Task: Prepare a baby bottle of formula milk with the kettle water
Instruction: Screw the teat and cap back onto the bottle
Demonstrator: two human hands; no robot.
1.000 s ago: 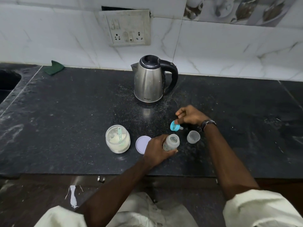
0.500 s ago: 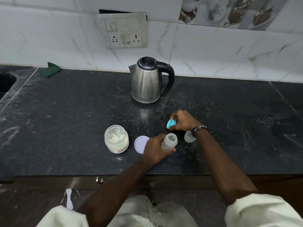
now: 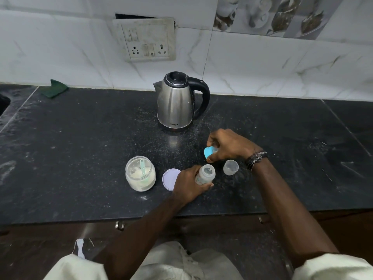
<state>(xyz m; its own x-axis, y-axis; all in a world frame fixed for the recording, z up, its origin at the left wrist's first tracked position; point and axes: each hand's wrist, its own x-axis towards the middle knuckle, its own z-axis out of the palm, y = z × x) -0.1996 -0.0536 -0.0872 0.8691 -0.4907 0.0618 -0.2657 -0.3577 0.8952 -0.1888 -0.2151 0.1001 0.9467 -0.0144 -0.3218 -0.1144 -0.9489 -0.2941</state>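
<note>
Your bottle (image 3: pixel 205 175) stands upright on the counter (image 3: pixel 80 148), mouth open, with your left hand (image 3: pixel 188 183) curled round its side. Its blue top (image 3: pixel 209 152) is pinched in your right hand (image 3: pixel 230 147), just behind the mouth, so that hand is nearer for capping. You have one bottle, one clear cap (image 3: pixel 230 167), one powder jar (image 3: pixel 140 173), one lid (image 3: pixel 171 179), one kettle (image 3: pixel 177 101).

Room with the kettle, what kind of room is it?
Most likely a home kitchen: a dark stone counter against a tiled wall, a kettle below a socket, and a formula jar.
</note>
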